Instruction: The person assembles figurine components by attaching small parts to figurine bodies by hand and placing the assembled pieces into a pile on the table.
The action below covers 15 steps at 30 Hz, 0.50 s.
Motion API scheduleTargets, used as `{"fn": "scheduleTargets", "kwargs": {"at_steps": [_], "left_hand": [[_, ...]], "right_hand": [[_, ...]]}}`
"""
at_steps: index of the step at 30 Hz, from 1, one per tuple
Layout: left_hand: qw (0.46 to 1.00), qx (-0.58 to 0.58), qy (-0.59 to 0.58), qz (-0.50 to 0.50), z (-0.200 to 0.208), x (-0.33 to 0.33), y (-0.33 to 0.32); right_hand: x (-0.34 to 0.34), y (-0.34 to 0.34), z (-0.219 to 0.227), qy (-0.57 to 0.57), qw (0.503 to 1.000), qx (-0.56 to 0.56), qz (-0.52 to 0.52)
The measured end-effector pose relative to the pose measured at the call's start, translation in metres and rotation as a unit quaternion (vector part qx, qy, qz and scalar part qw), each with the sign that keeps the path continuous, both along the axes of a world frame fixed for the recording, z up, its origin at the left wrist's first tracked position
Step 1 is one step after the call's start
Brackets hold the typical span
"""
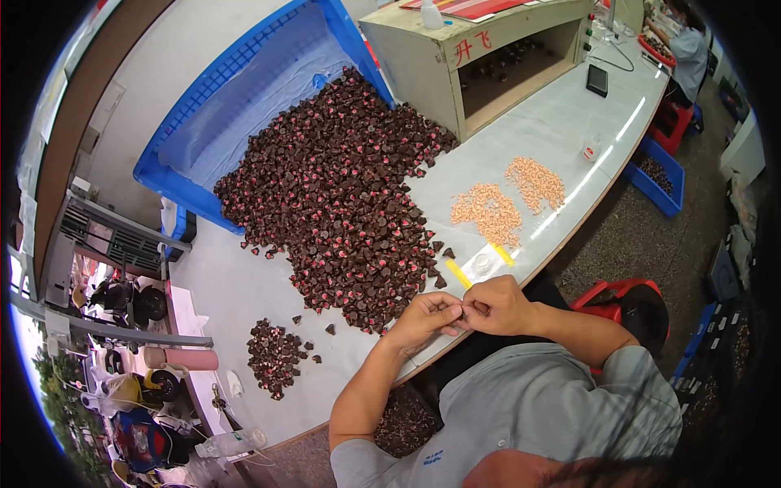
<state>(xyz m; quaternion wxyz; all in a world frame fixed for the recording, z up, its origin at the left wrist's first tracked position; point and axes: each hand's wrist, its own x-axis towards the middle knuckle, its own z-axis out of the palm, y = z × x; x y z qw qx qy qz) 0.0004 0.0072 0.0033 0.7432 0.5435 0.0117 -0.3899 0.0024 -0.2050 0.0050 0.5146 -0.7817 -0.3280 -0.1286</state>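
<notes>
My left hand [426, 319] and my right hand [502, 306] meet at the near edge of the white table [232, 276]. Both are closed, fingertips pinched together; whatever sits between them is too small or too hidden to name. Just beyond lie strips of yellow tape [458, 274] and a small clear round piece [482, 263]. A big heap of small dark brown conical parts with reddish-pink spots [333, 195] spreads left of my hands. Past the tape are two patches of tiny copper-orange pieces [486, 211]. A smaller heap of dark parts [275, 356] lies at the left.
A tipped blue crate [189, 203] backs the big heap. Behind the table's far side stands a beige box-shaped cabinet [415, 77] with an open front. A black box [597, 80] lies farther along. Red stool [622, 301], blue floor bin [663, 191] and another person [690, 61] are at right.
</notes>
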Motion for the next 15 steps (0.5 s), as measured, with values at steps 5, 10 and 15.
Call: {"fn": "scheduleTargets", "kwargs": {"at_steps": [5, 10, 15], "left_hand": [[1.000, 0.010, -0.008, -0.006, 0.000, 0.002, 0.000], [0.998, 0.003, -0.034, 0.049, 0.003, 0.005, -0.003], [0.996, 0.019, -0.071, 0.043, -0.001, 0.004, -0.003]], "right_hand": [[0.000, 0.001, 0.001, -0.052, 0.999, 0.007, -0.008], [-0.001, -0.015, 0.005, 0.147, 0.987, 0.014, -0.058], [0.008, -0.017, 0.022, 0.097, 0.994, -0.050, 0.028]]}}
